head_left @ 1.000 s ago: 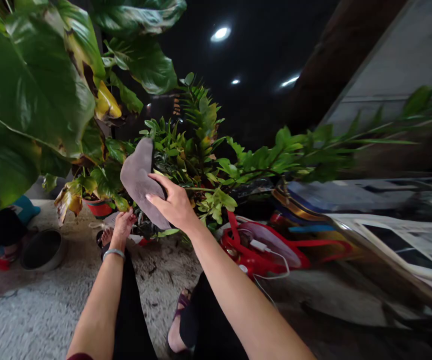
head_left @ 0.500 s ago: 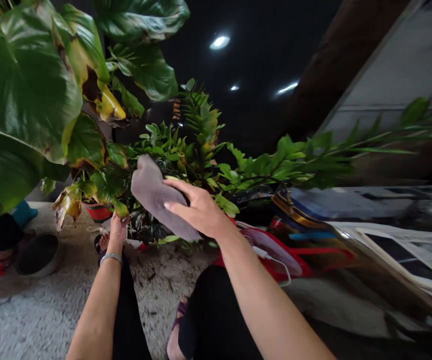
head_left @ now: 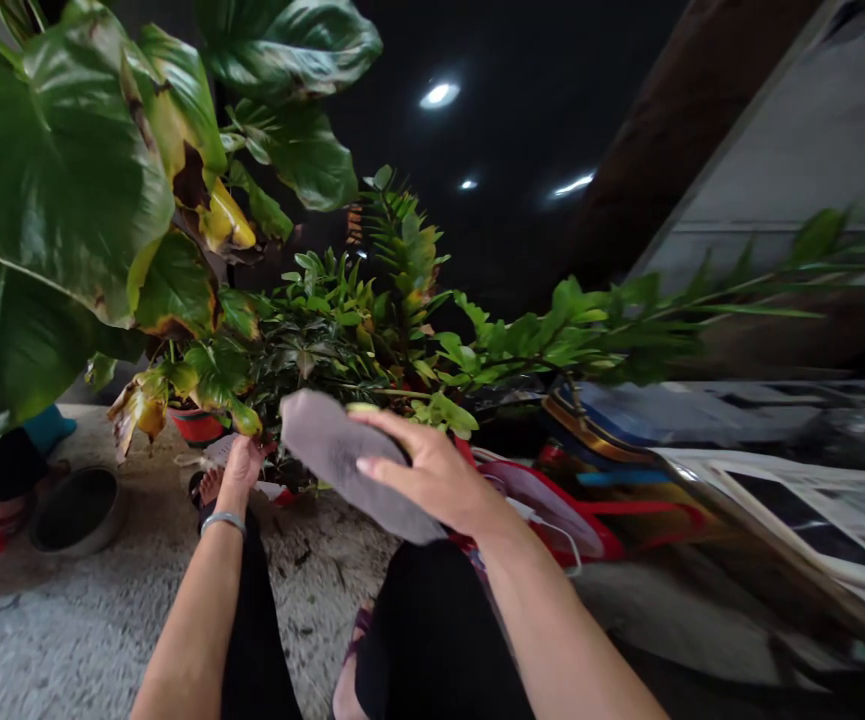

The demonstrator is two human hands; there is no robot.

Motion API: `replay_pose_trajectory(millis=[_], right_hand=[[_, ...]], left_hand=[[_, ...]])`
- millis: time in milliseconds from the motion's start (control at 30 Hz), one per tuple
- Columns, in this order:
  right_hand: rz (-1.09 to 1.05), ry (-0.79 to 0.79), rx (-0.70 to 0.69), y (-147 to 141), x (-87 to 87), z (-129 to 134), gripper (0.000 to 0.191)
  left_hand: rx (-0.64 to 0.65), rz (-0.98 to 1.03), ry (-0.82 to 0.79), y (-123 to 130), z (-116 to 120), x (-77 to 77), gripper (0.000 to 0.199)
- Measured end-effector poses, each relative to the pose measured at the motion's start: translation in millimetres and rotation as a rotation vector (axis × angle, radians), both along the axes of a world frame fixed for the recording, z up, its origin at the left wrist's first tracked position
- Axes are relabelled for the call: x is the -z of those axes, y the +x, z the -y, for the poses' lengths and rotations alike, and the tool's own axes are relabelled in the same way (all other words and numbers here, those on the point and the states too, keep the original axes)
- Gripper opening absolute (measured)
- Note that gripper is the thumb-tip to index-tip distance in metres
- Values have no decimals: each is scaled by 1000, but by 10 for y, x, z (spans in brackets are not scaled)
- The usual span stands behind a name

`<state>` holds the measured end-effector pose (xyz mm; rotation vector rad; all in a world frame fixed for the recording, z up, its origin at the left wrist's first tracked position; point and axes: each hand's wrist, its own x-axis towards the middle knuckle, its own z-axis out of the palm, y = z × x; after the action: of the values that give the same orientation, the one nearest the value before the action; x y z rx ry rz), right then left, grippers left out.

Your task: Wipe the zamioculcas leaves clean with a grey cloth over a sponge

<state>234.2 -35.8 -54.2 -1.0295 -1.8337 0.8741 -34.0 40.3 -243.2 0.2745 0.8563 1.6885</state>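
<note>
My right hand (head_left: 432,465) is closed on a flat, greyish-mauve piece (head_left: 357,460) with rounded ends, like a stiff cloth or a fan; its exact kind is unclear. The thumb lies on its near face and the fingers run along its upper edge. Some of it hangs over my right knee (head_left: 432,620). My left hand (head_left: 241,462) reaches down among the low foliage, just below a yellow-green leaf (head_left: 244,418). Its fingers look curled; what they hold, if anything, is hidden. A grey bracelet (head_left: 226,520) circles that wrist.
Large-leaved plant (head_left: 57,160) at the left, with bushy plants (head_left: 334,320) behind my hands. A red pot (head_left: 196,425) and a grey basin (head_left: 79,510) stand on the rough floor (head_left: 64,640). At the right are a red-rimmed bag (head_left: 552,500), a white cable (head_left: 571,545) and a cluttered table (head_left: 702,465).
My right hand has moved down and slightly right with the grey piece, which now lies lower, nearer my knee. My left hand has shifted only slightly.
</note>
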Motion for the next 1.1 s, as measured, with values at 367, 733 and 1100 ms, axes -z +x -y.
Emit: replay_pose_trajectory(millis=[367, 733, 1100], right_hand=[[-85, -256, 243, -377, 1066, 2, 45], [-277, -23, 412, -349, 278, -621, 61], [-488, -403, 344, -405, 821, 159, 60]], left_hand=[[177, -282, 41, 228, 236, -34, 44], [39, -364, -24, 289, 245, 20, 41], [16, -481, -69, 102, 287, 70, 26]])
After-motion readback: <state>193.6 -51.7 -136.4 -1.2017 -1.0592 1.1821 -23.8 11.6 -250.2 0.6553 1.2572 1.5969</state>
